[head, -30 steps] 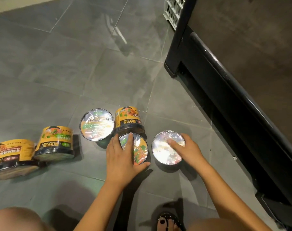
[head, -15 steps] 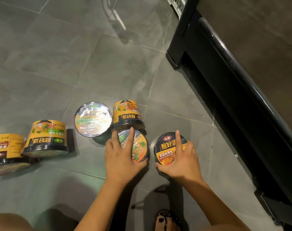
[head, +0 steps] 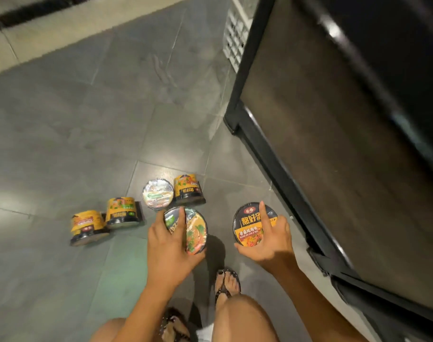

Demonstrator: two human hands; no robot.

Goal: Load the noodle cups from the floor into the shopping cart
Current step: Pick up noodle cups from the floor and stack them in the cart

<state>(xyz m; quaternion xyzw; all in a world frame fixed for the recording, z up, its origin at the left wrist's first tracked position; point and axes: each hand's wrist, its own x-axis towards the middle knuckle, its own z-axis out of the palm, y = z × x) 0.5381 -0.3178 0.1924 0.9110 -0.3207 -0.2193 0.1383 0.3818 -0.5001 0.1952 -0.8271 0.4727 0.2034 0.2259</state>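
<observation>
Left hand (head: 168, 245) lifted 1 cup (head: 195, 233); right hand (head: 269, 243), the dark-lidded cup (head: 250, 228).

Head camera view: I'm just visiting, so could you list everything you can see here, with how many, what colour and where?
Round yellow-and-black noodle cups: four, on the floor beyond and left of the hands; one shows a shiny foil lid.
Noodle cup with green-and-orange lid: one, gripped by the left hand.
Noodle cup with black-and-orange lid: one, gripped by the right hand.
Tiled floor: grey, under everything.
Black-framed structure with brown panel: one, right side; possibly the cart, cannot tell.
White grid panel: one, top, beside the frame.
Sandalled feet: two, black sandals, bottom.
Left hand: one, centre.
Right hand: one, right of centre.
</observation>
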